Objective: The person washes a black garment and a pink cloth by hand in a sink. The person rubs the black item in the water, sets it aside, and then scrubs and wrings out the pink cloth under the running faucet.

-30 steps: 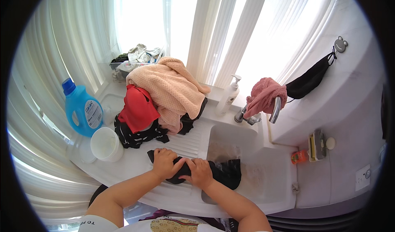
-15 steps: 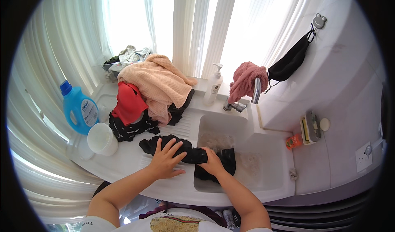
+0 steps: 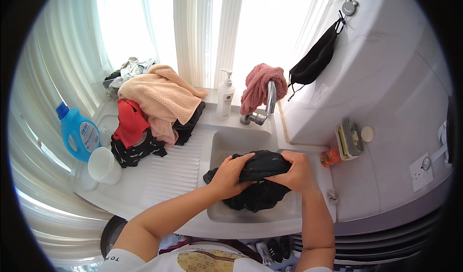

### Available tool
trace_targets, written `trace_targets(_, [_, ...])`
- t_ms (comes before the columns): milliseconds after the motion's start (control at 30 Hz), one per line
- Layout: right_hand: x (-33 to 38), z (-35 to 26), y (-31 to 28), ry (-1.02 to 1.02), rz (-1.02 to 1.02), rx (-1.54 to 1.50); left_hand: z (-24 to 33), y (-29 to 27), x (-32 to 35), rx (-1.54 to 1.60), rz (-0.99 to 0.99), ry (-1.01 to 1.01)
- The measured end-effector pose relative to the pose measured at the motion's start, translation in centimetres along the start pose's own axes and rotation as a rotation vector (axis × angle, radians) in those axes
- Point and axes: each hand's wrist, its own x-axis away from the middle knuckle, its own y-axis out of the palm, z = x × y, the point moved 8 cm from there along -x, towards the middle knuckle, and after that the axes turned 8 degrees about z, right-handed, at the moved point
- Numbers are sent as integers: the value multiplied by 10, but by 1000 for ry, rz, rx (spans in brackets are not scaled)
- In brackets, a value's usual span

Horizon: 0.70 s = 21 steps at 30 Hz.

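A bunched, wet-looking black cloth garment [image 3: 263,167] is held in both hands over the white sink basin [image 3: 241,139]. My left hand [image 3: 228,176] grips its left part, fingers on top. My right hand [image 3: 297,172] is closed round the right end with the thumb underneath. The lower folds hang down into the basin, and their contact with the bottom is hidden. To the left of the basin lies the ribbed white washboard surface [image 3: 171,173].
A peach towel [image 3: 161,91], a red cloth [image 3: 130,122] and dark clothes are piled at the left back. A blue detergent bottle [image 3: 79,134] and white tub [image 3: 104,166] stand left. Behind the basin are a pump bottle [image 3: 225,98] and a faucet [image 3: 271,98] draped with a pink cloth [image 3: 263,83].
The black garment has been moved right, off the ribbed surface to over the basin. My left hand, spread flat on it before, now grips it. The view has shifted slightly right.
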Motion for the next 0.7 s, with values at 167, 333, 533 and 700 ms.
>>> trace_targets(167, [9, 34, -57, 56, -257, 324, 27, 72, -7, 544, -387, -67])
trace_targets(333, [-3, 115, -34, 349, -493, 204, -14, 112, -3, 593, -564, -266])
trace_targets(533, [-3, 260, 115, 415, -377, 182, -207, 124, 20, 177, -250, -825])
trace_targets(700, [-7, 251, 184, 202, -239, 597, -206, 119, -7, -450, 41, -648])
